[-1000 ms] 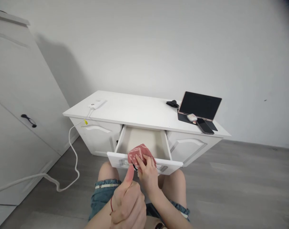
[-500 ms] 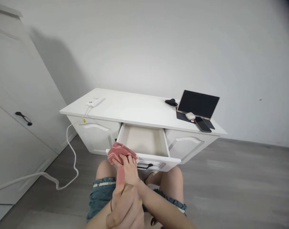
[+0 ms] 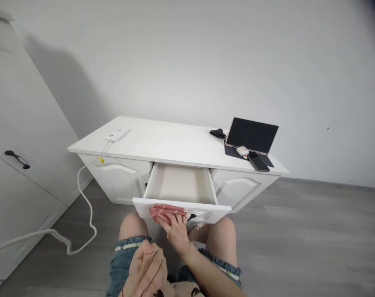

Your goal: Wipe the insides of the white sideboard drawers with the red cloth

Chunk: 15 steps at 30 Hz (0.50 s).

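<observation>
My right hand (image 3: 177, 233) presses a folded red-and-white cloth (image 3: 162, 212) against the front of the pulled-out drawer (image 3: 181, 185), just left of its dark handle (image 3: 191, 217). The fingers lie over the cloth, and the inside of the drawer shows bare. Over my lap, my left hand (image 3: 148, 268) is curled with the fingers folded in and nothing visible in it.
On the white desk (image 3: 162, 138) a tablet (image 3: 252, 135) stands at the right, with a phone (image 3: 258, 161), a small white case (image 3: 242, 151) and a black item (image 3: 218, 133). A white device (image 3: 117, 135) trails a cable (image 3: 90, 206) past the cabinet (image 3: 29, 123).
My right hand and the cloth have moved from the drawer's top left edge down onto its front face, slightly right. My left hand has drawn back toward my lap, its raised thumb now lowered.
</observation>
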Available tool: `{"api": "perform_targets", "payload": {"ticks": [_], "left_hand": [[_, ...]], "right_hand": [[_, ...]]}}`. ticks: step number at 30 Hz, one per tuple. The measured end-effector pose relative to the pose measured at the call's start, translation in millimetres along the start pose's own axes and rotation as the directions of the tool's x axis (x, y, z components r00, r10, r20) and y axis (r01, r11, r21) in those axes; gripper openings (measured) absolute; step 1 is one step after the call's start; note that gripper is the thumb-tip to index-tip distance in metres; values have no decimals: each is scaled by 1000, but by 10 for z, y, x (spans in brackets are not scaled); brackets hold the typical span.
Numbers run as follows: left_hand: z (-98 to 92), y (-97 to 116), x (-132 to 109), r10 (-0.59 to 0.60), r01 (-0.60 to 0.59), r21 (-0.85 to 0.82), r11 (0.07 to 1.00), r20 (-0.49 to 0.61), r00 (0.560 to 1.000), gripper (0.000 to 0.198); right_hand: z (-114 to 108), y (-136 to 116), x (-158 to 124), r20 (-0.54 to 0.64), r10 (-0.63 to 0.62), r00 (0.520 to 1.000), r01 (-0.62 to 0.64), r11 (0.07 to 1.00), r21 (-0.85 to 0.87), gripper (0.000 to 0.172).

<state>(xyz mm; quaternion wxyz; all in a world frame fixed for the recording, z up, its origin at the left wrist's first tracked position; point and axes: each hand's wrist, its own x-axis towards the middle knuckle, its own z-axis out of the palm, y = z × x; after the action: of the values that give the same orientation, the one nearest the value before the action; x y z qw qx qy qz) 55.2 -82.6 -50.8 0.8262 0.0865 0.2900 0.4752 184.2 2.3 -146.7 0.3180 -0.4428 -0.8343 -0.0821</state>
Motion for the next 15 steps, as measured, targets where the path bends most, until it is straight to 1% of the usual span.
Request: {"api": "perform_targets", "payload": {"ticks": [2,3,5,6,8,10,12,14,15], "left_hand": [[87,32,-29,-21,31,-154,988,66,998,66],[121,57,-20,-11,25,-248,969,57,998,59],[150,94,46,-2,-7,-395,919,-20,1000,45],[145,97,96,-21,-1,-431,902,-47,999,41],[109,69,210,-75,32,-432,901,-84,994,38],[63,12,312,-115,64,-392,918,-108,988,37],[30,-48,382,-135,80,-363,928,-128,983,33],[11,-95,416,-150,94,-341,935,-142,979,27],[2,-112,421,-156,102,-325,940,-146,977,25]], "right_hand": [[-99,84,-58,-74,52,996,-53,999,-7,62],[-159,139,-86,-96,74,993,-75,997,-12,63],[-284,278,-147,-142,101,985,-106,994,-27,61],[-341,360,-184,-178,111,978,-119,992,-36,58],[-430,534,-276,-272,133,953,-154,987,-56,51],[-470,694,-394,-365,176,914,-210,976,-55,44],[-458,806,-522,-424,270,864,-302,953,-8,37],[-401,849,-634,-447,421,789,-425,900,96,31],[-361,844,-676,-441,511,738,-493,854,165,30]]}}
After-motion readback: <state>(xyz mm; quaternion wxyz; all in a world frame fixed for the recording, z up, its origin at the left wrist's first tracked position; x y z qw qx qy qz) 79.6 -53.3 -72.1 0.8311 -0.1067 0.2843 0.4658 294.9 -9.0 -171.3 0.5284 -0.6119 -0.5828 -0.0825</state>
